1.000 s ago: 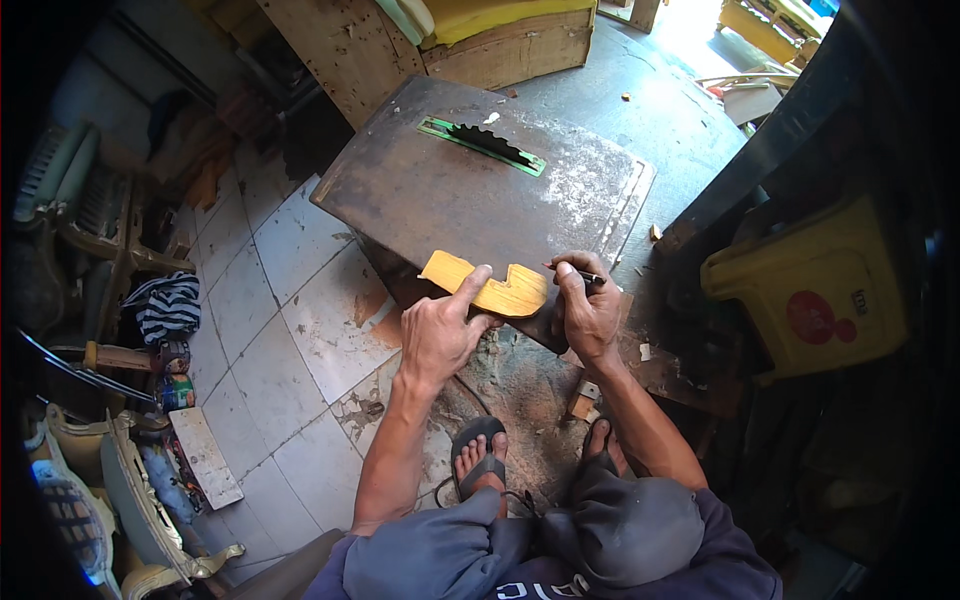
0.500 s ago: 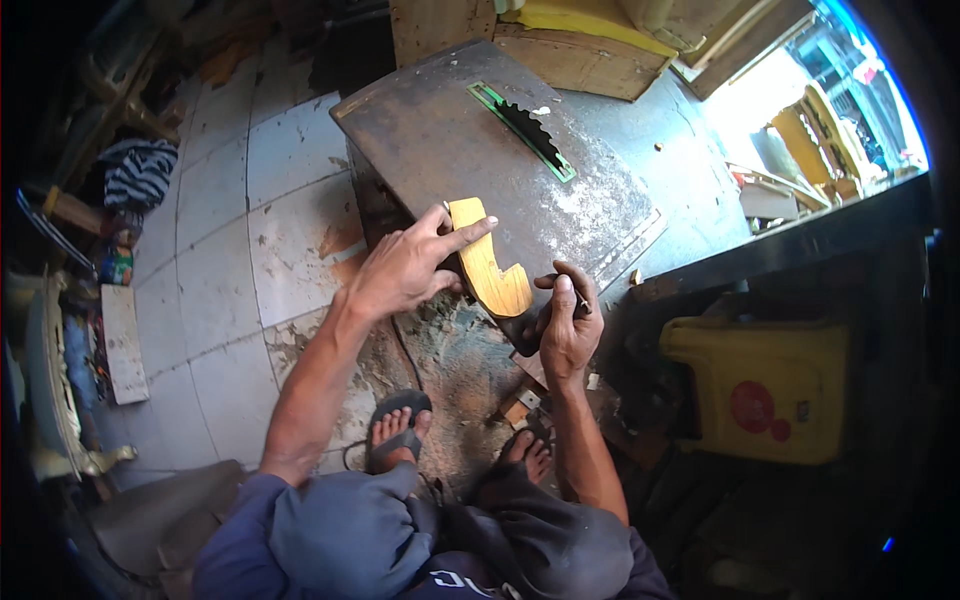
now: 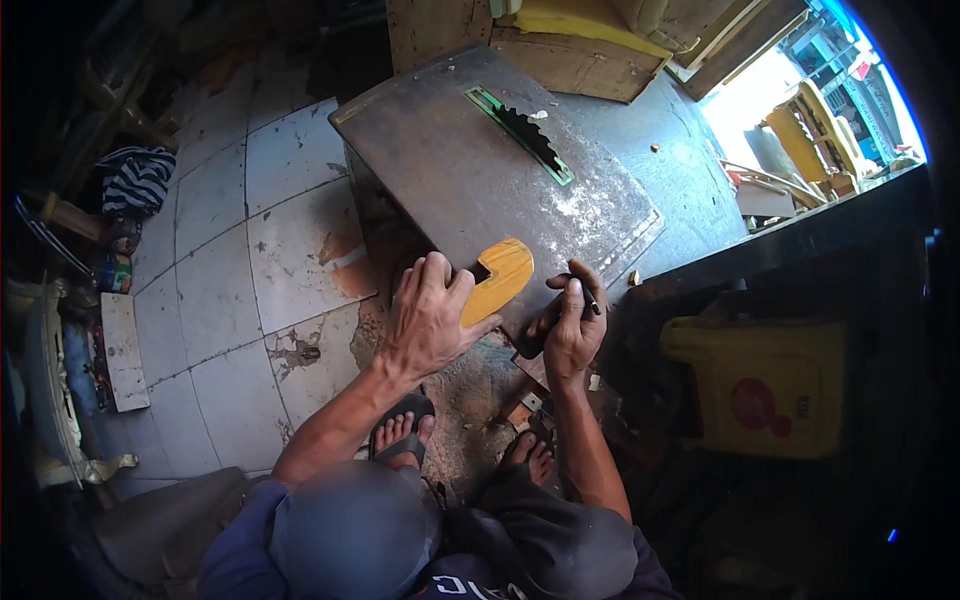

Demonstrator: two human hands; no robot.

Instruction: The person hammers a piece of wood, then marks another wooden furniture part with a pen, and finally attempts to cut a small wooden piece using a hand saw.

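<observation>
A yellow-brown wooden piece (image 3: 500,284), curved with a rounded end and a notch cut in one side, is held over the near edge of a metal saw table (image 3: 420,130). My left hand (image 3: 432,312) is closed round its lower part, hiding that end. My right hand (image 3: 570,325), just to the right and apart from the wood, grips a thin dark pen-like stick (image 3: 591,300). Farther back, a toothed circular saw blade (image 3: 528,132) rises from a green-edged slot in the table top.
Pale dust lies on the table's right side. Wooden furniture with a yellow cushion (image 3: 590,20) stands behind the table. At right is a yellow plastic container (image 3: 760,385). Wood scraps (image 3: 522,412) lie near my sandalled feet, and a striped cloth (image 3: 138,180) hangs at left.
My left hand has turned the wooden piece so its notched, rounded end points up and away, and has shifted lower on it. My right hand stays in nearly the same place.
</observation>
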